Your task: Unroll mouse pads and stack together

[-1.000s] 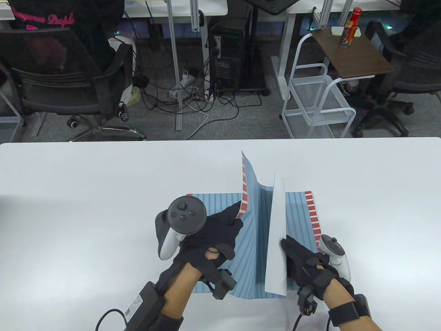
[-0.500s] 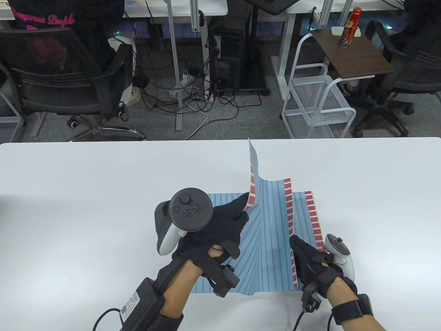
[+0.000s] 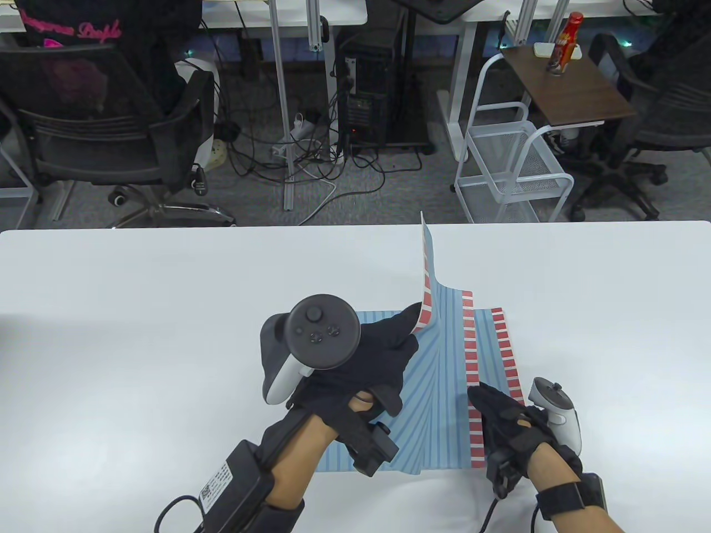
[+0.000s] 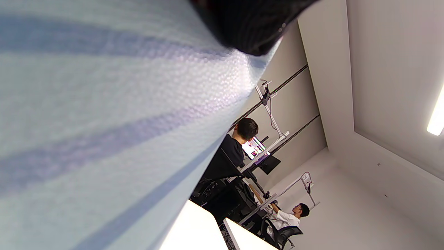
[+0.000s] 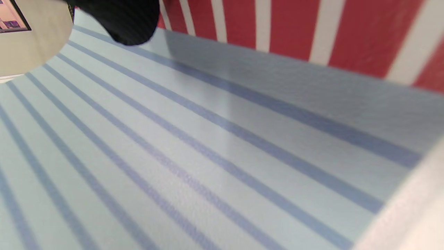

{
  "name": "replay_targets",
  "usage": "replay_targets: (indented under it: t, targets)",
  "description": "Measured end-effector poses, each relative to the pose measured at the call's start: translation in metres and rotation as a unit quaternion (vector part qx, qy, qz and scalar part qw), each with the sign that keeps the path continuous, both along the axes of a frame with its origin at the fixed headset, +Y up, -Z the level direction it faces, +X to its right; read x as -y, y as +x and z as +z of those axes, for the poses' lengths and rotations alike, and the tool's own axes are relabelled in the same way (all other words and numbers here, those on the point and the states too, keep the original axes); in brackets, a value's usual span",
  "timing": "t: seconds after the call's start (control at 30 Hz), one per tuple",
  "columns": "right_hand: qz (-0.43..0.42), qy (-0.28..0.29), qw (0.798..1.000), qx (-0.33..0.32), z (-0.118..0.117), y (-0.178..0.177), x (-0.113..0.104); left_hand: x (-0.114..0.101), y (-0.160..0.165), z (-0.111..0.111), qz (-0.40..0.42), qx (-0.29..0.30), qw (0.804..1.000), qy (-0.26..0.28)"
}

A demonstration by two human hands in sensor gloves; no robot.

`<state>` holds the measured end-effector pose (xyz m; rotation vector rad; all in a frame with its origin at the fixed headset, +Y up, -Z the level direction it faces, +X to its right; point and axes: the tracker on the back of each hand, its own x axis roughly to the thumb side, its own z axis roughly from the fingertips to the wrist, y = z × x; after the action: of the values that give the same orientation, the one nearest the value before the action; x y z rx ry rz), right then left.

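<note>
Two blue-striped mouse pads with red-and-white edge bands lie near the table's front edge. The lower pad lies flat, its right band showing. The upper pad is spread over it. My left hand pinches the upper pad's left band and holds it curled upright. My right hand holds that pad's right band down low on the lower pad. The left wrist view shows striped pad close up. The right wrist view shows the pad's striped face and its raised band.
The white table stretches bare to the left, right and back of the pads. Beyond its far edge are office chairs, a white wire cart and cables on the floor.
My right hand turned the pad's right edge over and laid it down, so the white underside no longer shows. My left hand moved right with the upright left edge.
</note>
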<state>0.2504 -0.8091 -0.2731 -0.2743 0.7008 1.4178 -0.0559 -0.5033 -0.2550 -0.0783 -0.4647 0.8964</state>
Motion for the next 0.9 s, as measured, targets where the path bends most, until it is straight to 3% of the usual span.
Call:
replay_targets:
  t: [0.17,0.27,0.4,0.6,0.77,0.9]
  targets:
    - [0.042,0.026,0.998,0.034,-0.002,0.009,-0.007,0.005,-0.008,0.000,-0.016,-0.044,0.999,0.014]
    - [0.127,0.075,0.988,0.044,-0.006,0.021,-0.021,0.015,-0.022,-0.002,-0.049,-0.105,0.993,0.032]
    - [0.170,0.114,0.977,0.064,-0.008,0.033,-0.038,0.033,-0.042,-0.006,-0.100,-0.186,0.977,0.040]
    - [0.260,0.161,0.948,0.091,-0.008,0.050,-0.061,0.076,-0.076,-0.019,-0.132,-0.266,0.955,-0.007]
    - [0.313,0.166,0.930,0.101,-0.007,0.057,-0.069,0.109,-0.092,-0.031,-0.163,-0.314,0.935,-0.017]
    - [0.379,0.160,0.905,0.106,-0.006,0.058,-0.075,0.147,-0.094,-0.043,-0.222,-0.328,0.917,-0.039]
